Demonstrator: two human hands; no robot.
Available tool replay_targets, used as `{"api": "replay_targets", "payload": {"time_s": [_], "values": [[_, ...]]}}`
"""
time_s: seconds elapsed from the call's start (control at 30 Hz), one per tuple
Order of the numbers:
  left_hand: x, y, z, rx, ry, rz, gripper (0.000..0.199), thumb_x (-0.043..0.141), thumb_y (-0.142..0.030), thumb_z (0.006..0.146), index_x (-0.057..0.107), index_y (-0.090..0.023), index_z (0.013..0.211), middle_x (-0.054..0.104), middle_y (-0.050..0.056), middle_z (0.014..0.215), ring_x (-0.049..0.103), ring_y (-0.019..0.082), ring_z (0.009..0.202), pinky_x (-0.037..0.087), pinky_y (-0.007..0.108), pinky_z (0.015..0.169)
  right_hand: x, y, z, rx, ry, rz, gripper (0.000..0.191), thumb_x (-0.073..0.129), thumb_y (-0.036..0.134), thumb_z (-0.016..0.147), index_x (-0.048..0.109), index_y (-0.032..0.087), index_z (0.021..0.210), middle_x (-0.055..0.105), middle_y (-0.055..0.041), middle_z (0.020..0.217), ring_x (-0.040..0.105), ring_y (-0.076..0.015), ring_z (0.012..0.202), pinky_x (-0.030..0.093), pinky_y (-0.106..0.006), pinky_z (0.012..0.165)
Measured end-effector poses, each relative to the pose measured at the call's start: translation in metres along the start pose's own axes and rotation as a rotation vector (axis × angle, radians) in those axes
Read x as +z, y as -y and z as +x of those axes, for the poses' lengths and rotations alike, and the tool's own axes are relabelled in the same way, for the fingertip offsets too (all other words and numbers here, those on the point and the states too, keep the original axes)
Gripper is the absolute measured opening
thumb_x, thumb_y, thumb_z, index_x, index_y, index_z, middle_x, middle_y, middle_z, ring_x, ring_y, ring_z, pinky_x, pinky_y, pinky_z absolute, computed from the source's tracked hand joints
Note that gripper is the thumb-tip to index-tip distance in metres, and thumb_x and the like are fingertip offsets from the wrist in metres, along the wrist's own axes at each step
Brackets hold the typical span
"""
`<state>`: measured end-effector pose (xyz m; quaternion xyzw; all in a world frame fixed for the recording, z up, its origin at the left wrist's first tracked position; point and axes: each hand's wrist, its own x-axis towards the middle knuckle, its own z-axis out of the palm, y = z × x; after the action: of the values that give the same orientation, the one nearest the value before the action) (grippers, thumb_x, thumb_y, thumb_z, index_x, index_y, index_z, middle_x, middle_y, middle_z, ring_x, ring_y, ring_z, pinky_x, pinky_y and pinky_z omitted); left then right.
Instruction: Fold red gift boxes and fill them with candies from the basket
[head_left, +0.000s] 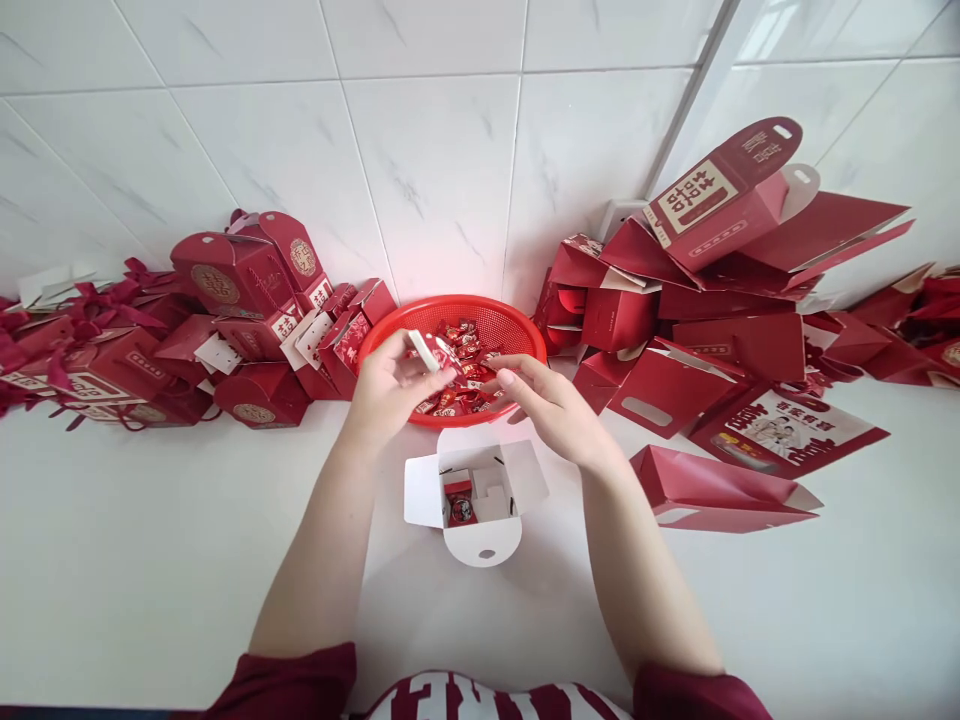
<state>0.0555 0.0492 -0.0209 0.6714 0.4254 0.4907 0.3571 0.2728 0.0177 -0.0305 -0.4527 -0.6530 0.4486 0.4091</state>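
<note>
My left hand point(386, 392) is closed around a small red-and-white box point(427, 352), tilted above the basket's left side. Over the basket's right side, my right hand point(555, 405) reaches with its fingers stretched toward the candies; I see nothing held in it. Wrapped red candies point(466, 340) lie in the red plastic basket point(469, 303). Between my forearms stands a white-lined carton point(482, 545) with its flaps spread open. Inside it are a small red box and a round dark item that I cannot make out.
Red gift boxes point(259, 395) with ribbons and cords are heaped on the left. More red cartons point(679, 385), many lying on their sides, are piled on the right. A tiled wall point(435, 150) rises behind the white table point(847, 610).
</note>
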Motion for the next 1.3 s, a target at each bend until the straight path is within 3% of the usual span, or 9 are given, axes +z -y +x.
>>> {"api": "replay_targets", "payload": {"time_s": [0.17,0.27,0.37,0.5,0.6,0.8,0.97,1.13,1.3], "values": [[0.015,-0.012,-0.021,0.03,0.192,-0.115,0.041,0.081,-0.023,0.073,0.067,-0.021,0.11,0.064,0.008,0.124,0.063,0.025,0.115,0.054,0.036,0.095,0.021,-0.013,0.005,-0.034,0.069,0.502,0.044,0.063,0.048,0.089,0.056,0.023,0.125,0.066,-0.0051,0.105,0.063,-0.0129,0.076,0.052,-0.025,0.063],[0.015,-0.011,-0.02,-0.081,0.306,-0.126,0.063,0.084,-0.022,0.07,0.062,-0.025,0.129,0.058,0.009,0.137,0.059,0.027,0.122,0.053,0.039,0.101,0.018,-0.019,0.005,-0.05,-0.022,0.555,0.038,0.073,0.043,0.083,0.06,0.022,0.112,0.064,-0.0016,0.095,0.058,-0.0094,0.067,0.048,-0.022,0.058],[0.013,-0.01,-0.017,-0.216,0.455,-0.305,0.08,0.086,-0.027,0.069,0.053,-0.024,0.141,0.064,0.012,0.131,0.066,0.028,0.112,0.054,0.043,0.098,0.014,-0.02,0.005,-0.113,-0.103,0.514,0.032,0.074,0.04,0.082,0.06,0.021,0.104,0.064,-0.0014,0.095,0.057,-0.0102,0.071,0.048,-0.022,0.059],[0.015,-0.005,-0.016,-0.282,0.291,-0.338,0.041,0.076,-0.038,0.082,0.072,-0.018,0.117,0.075,0.01,0.104,0.07,0.023,0.094,0.058,0.035,0.081,0.017,-0.018,0.003,-0.114,-0.093,0.458,0.028,0.069,0.041,0.087,0.059,0.022,0.104,0.064,-0.0014,0.095,0.059,-0.0117,0.072,0.052,-0.024,0.059],[0.015,-0.001,-0.016,-0.312,0.251,-0.376,0.031,0.072,-0.038,0.085,0.075,-0.02,0.11,0.076,0.008,0.103,0.071,0.022,0.095,0.058,0.035,0.084,0.023,-0.02,0.002,-0.078,-0.089,0.499,0.024,0.061,0.045,0.092,0.059,0.023,0.102,0.064,-0.0008,0.091,0.061,-0.0126,0.073,0.056,-0.025,0.06],[0.009,0.002,-0.012,-0.308,0.25,-0.363,0.033,0.071,-0.038,0.086,0.073,-0.021,0.115,0.075,0.007,0.107,0.07,0.023,0.102,0.055,0.037,0.096,0.03,-0.025,0.005,-0.053,-0.078,0.574,0.022,0.063,0.044,0.091,0.06,0.023,0.097,0.063,0.0004,0.088,0.062,-0.012,0.073,0.059,-0.027,0.064],[0.011,0.003,-0.008,-0.36,0.195,-0.314,0.049,0.075,-0.04,0.083,0.063,-0.025,0.128,0.076,0.005,0.101,0.073,0.022,0.092,0.061,0.032,0.077,0.031,-0.026,0.008,-0.067,-0.141,0.555,0.021,0.063,0.042,0.092,0.06,0.022,0.097,0.063,-0.001,0.092,0.061,-0.0128,0.076,0.059,-0.028,0.067],[0.008,0.004,-0.007,-0.428,0.269,-0.207,0.035,0.075,-0.047,0.081,0.07,-0.017,0.098,0.075,0.006,0.091,0.073,0.017,0.073,0.059,0.026,0.066,0.031,-0.027,0.01,-0.09,-0.24,0.559,0.017,0.064,0.038,0.092,0.061,0.021,0.096,0.063,-0.0007,0.089,0.058,-0.0117,0.073,0.057,-0.027,0.069],[0.004,0.0,-0.008,-0.359,0.279,-0.099,0.032,0.071,-0.048,0.084,0.066,-0.016,0.085,0.069,0.003,0.086,0.069,0.014,0.071,0.054,0.023,0.063,0.029,-0.029,0.011,-0.082,-0.198,0.616,0.018,0.063,0.039,0.092,0.062,0.022,0.096,0.064,-0.0003,0.09,0.06,-0.0117,0.075,0.057,-0.025,0.066]]}}
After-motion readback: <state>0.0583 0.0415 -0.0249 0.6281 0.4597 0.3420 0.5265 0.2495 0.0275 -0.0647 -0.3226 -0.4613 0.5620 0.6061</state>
